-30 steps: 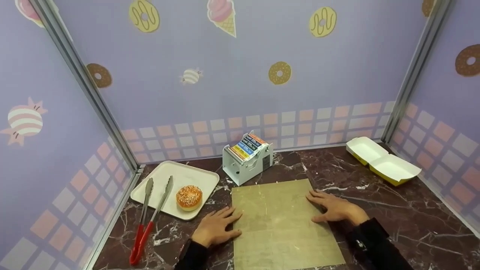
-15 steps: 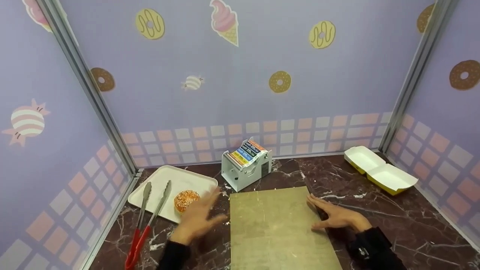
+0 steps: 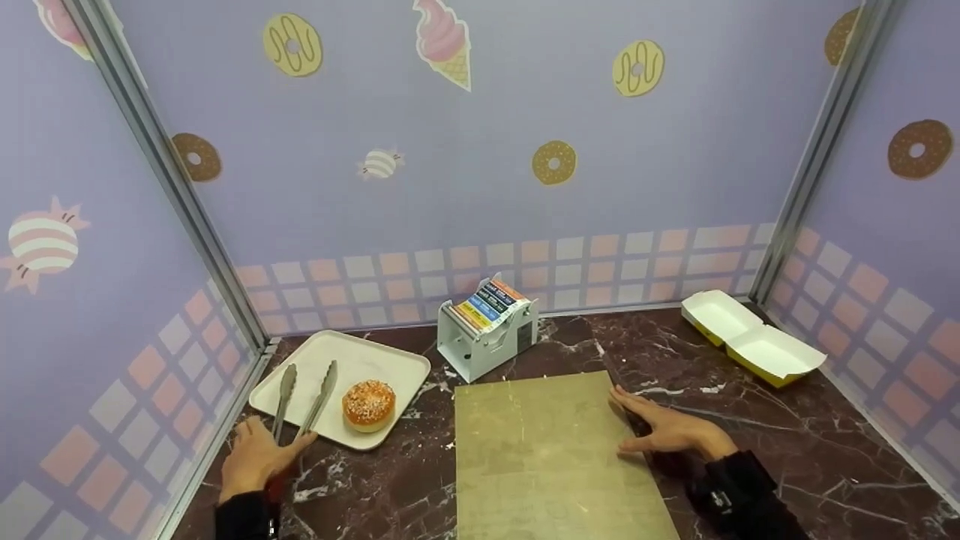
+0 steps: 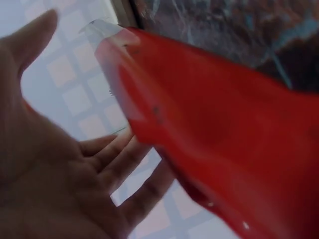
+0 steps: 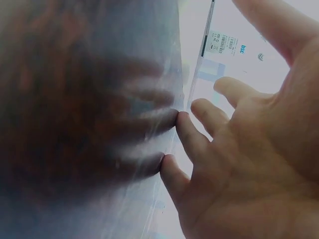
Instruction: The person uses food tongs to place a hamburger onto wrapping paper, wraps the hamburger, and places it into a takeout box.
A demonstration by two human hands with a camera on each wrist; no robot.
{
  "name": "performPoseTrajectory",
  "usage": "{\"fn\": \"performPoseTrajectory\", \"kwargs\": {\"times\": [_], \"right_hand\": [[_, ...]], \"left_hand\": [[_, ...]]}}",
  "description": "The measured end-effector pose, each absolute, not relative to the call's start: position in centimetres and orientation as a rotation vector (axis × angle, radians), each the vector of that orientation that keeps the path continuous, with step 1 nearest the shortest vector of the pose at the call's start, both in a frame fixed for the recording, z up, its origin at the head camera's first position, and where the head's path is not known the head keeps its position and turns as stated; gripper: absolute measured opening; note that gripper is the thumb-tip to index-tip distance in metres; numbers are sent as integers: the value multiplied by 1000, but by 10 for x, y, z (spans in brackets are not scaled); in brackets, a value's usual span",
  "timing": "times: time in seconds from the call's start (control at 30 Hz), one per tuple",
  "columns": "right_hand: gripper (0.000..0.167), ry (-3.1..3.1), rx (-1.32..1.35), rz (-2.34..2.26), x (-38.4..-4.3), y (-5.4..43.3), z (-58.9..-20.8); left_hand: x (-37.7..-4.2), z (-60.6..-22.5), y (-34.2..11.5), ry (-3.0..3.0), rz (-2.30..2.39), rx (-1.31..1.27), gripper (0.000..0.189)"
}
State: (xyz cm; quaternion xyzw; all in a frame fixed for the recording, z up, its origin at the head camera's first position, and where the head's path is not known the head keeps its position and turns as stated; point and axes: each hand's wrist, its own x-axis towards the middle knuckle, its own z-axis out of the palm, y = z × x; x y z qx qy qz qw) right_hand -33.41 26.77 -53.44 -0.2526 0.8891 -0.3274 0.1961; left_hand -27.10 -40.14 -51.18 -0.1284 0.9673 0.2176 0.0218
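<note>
1. Left hand [image 3: 255, 459]: fingers and thumb spread wide around the tongs [image 3: 322, 399] near their red handles, no grip closed on them.
2. Tongs: metal ends on the tray [image 3: 394, 358], left of the bun [image 3: 369, 406]; handles off its near edge.
3. Right hand [image 3: 671, 433]: fingers spread, holding nothing, fingertips at the right edge of the tan sheet [image 3: 551, 457].
4. Sheet lies flat on the marbled counter [image 3: 390, 495].

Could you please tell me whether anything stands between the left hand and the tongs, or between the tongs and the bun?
Nothing visible does. The red handles of the tongs are right by the left hand, and only bare tray shows between the tongs and the bun.
</note>
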Motion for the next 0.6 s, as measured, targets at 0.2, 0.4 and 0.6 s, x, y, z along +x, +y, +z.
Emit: {"fn": "performPoseTrajectory", "kwargs": {"times": [0.2,0.4,0.6], "right_hand": [[98,2507,-736,-903,-334,268,-537],[98,2528,-700,-874,-333,268,-536],[100,2531,-684,-870,-334,267,-536]], "left_hand": [[-269,-516,-400,2919,638,-406,116],[-269,-519,-394,2944,597,-380,79],[-273,-521,-395,2988,699,-357,56]]}}
